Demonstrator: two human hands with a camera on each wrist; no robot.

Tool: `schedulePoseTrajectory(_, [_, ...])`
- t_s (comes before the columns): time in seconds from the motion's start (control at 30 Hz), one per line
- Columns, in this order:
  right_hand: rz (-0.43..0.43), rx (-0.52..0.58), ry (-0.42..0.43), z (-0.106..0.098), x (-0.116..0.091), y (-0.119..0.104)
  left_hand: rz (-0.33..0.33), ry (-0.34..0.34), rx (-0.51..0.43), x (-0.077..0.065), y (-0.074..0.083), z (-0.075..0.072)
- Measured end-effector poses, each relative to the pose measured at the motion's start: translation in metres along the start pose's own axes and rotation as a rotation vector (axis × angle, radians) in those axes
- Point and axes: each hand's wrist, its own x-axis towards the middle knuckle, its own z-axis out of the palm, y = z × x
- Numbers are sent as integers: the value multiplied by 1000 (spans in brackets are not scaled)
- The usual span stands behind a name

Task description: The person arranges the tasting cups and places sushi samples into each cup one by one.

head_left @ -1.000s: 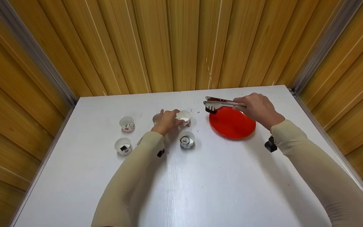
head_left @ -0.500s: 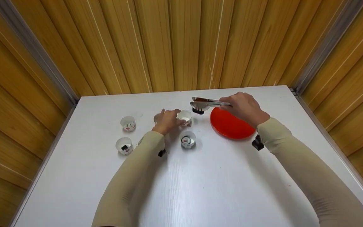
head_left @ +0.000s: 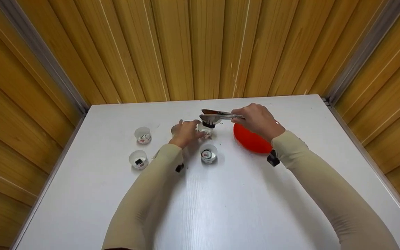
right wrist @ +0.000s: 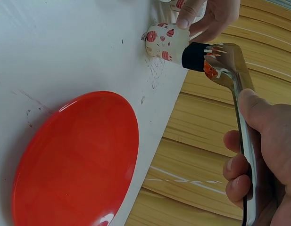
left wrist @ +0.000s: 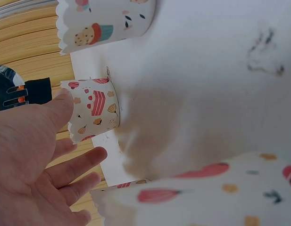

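My right hand [head_left: 257,119] grips metal serving tongs [head_left: 226,116]. Their toothed ends clamp a small black piece [right wrist: 195,56], with a bit of orange showing beside it in the right wrist view. The piece hangs right over the mouth of a patterned paper baking cup [right wrist: 166,42]. My left hand [head_left: 184,133] holds that cup at its rim between thumb and index finger; its other fingers are spread. Part of another cup shows behind the left hand. Nearer me, a paper cup [head_left: 209,153] contains a round piece with a dark ring.
Two more paper cups stand to the left: one cup [head_left: 143,135] with a pale round piece, one cup [head_left: 138,160] with a black-and-white piece. A red plate [right wrist: 84,155] lies on the white table [head_left: 221,201], partly under my right forearm. Yellow wooden panels surround the table.
My right hand has moved left from over the red plate, bringing the tongs and the black piece above the paper cup. The left hand stays at the cup's rim.
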Motion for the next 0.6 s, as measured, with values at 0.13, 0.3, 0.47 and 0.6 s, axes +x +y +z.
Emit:
schedulePoseTrajectory(0.13, [-1,26,-4,3,1,0,3,-2,3,0,0,0])
schedulePoseTrajectory(0.3, [-26,19,19,6,0,1,10,0,21,0,0,0])
schedulePoseTrajectory(0.47, [-20,-7,10,9,1,1,-16,-8,28,0,3,-1])
schedulePoseTrajectory(0.6, [-3,-9,-1,9,0,1,-7,-7,23,0,4,-1])
